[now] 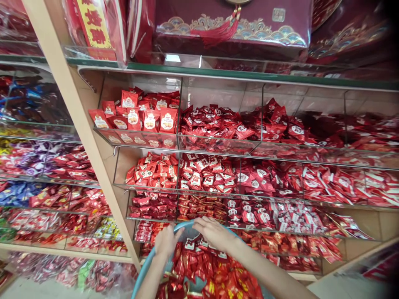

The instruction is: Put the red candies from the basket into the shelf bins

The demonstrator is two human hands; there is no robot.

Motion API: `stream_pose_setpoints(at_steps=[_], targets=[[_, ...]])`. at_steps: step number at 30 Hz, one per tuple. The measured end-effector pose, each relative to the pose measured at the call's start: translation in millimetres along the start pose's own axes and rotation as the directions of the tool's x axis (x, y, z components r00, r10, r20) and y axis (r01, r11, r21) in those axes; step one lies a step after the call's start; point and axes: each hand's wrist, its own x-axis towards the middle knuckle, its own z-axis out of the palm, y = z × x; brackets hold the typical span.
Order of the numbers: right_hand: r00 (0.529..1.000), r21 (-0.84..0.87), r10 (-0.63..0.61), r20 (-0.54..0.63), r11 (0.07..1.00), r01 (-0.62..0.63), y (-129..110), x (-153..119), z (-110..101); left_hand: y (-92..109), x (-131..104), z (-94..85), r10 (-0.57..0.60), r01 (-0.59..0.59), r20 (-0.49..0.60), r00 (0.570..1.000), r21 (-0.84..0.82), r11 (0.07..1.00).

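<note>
A blue basket (146, 265) full of red wrapped packets (199, 261) stands at the bottom centre, close to the shelves. My left hand (166, 241) is at the basket's far left rim, its fingers bent over the edge. At the far rim, a little to the right, my right hand (212, 232) rests with its fingers together and pointing left across the rim. Neither hand shows a packet in it. Just beyond the rim are shelf compartments of small red packets (202, 207).
Glass shelves (212, 193) with dividers hold red packets. A wooden post (77, 120) separates them from the left shelves of blue, purple and red packets. Large maroon gift boxes (230, 33) sit on the top shelf. Clear bags (102, 274) lie low at the left.
</note>
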Motion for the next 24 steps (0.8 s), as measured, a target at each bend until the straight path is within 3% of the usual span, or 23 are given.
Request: stream_pose_setpoints(at_steps=[5,8,12,15,17,20,24], targets=[[0.985,0.029,-0.001,-0.173,1.0,0.007,-6,-7,-48,0,0,-0.3,0.003,-0.003,-0.004,1.0,-0.002,1.0],[0.952,0.01,0.033,-0.305,0.999,-0.031,-1,-10,-70,-1,0,0.5,-0.006,0.006,-0.001,1.0,0.002,1.0],[0.837,-0.004,0.116,-0.534,0.99,-0.14,22,-12,-92,-3,1,3.6,-0.006,0.006,0.002,1.0,0.011,1.0],[0.728,-0.071,0.201,-0.655,0.943,-0.324,44,-14,-109,-4,1,4.6,0.014,-0.014,-0.013,1.0,0.01,1.0],[0.683,-0.16,0.235,-0.691,0.873,-0.462,57,-17,-120,-4,1,3.5,0.016,-0.016,-0.011,1.0,0.01,1.0],[0.672,-0.28,0.247,-0.698,0.77,-0.574,69,-18,-128,-2,0,0.2,0.004,-0.004,0.005,1.0,0.01,1.0],[0.703,-0.354,0.233,-0.673,0.733,-0.581,72,-14,-127,-1,0,-1.7,-0.002,0.002,0.013,1.0,0.022,1.0]])
